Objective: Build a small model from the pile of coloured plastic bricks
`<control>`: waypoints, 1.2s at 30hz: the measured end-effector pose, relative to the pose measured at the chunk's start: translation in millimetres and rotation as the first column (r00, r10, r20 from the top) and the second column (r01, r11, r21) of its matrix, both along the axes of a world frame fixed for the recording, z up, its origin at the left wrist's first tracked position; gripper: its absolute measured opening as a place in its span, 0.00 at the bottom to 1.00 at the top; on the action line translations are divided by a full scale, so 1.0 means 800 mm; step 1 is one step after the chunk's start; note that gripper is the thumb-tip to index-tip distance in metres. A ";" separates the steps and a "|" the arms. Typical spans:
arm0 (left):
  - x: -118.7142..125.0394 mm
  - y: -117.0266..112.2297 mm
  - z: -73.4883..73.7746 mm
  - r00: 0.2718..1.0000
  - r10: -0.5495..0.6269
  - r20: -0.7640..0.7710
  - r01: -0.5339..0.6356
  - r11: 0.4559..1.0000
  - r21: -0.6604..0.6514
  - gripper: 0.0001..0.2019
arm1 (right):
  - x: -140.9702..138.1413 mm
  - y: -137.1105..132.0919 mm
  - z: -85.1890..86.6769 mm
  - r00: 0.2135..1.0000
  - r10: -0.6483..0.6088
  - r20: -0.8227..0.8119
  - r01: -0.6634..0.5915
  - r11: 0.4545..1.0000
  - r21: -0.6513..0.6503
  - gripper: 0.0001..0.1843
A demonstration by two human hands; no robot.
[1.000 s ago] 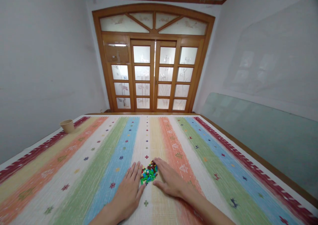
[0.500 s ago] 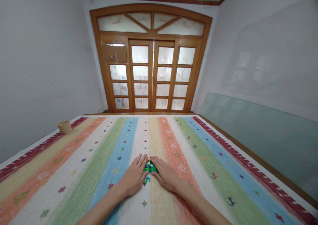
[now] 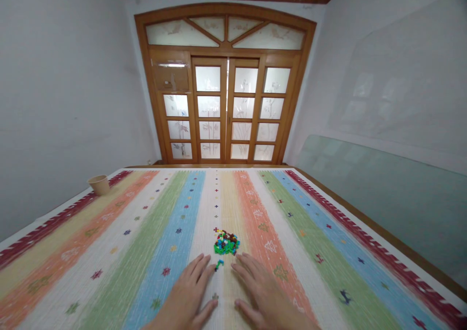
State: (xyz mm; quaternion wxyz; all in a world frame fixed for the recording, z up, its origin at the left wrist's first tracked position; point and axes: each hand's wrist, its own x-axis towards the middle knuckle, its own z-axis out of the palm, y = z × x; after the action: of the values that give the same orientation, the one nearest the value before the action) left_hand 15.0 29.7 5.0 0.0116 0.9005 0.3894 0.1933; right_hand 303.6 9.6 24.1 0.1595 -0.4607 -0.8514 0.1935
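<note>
A loose heap of small plastic building bricks (image 3: 226, 243) in green, blue, red and brown lies on a striped woven cloth (image 3: 153, 252). My left hand (image 3: 188, 291) rests palm down just below the heap, fingers spread and holding nothing. My right hand (image 3: 262, 291) lies flat to the right of it, also holding nothing and not touching the heap. A stray blue-green brick (image 3: 219, 265) sits between my hands, close to my left fingertips.
A beige paper cup (image 3: 98, 184) stands near the cloth's far left edge. A large pane of greenish glass (image 3: 379, 199) leans along the right wall. Wooden glazed double doors (image 3: 226, 96) close off the far end of the room.
Both hands have drawn back toward me and apart, no longer pressing the bricks between them. The heap now looks wider and lies fully exposed.
</note>
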 end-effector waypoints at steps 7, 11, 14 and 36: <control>0.004 0.000 -0.005 1.000 -0.003 -0.003 0.003 1.000 0.027 0.29 | -0.002 -0.005 0.009 0.998 -0.027 0.057 0.031 0.997 -0.065 0.32; 0.007 0.014 0.022 0.998 -0.006 0.062 0.009 0.999 -0.047 0.25 | -0.001 -0.005 0.007 0.999 -0.037 0.031 0.039 0.998 -0.051 0.30; 0.008 0.041 0.046 0.993 0.003 0.116 0.009 0.994 -0.107 0.17 | 0.001 -0.006 0.002 0.999 -0.039 0.006 0.040 0.999 -0.033 0.29; 0.012 0.083 0.041 0.980 0.039 0.197 -0.032 0.999 -0.039 0.11 | -0.066 0.062 0.025 0.998 -0.013 0.061 0.002 0.983 0.183 0.11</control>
State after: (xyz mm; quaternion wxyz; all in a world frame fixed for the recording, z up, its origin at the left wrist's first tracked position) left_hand 24.3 96.3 37.9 0.0627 0.8695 0.4056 0.2749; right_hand 250.9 59.6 44.1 0.1754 -0.4532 -0.8683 0.0997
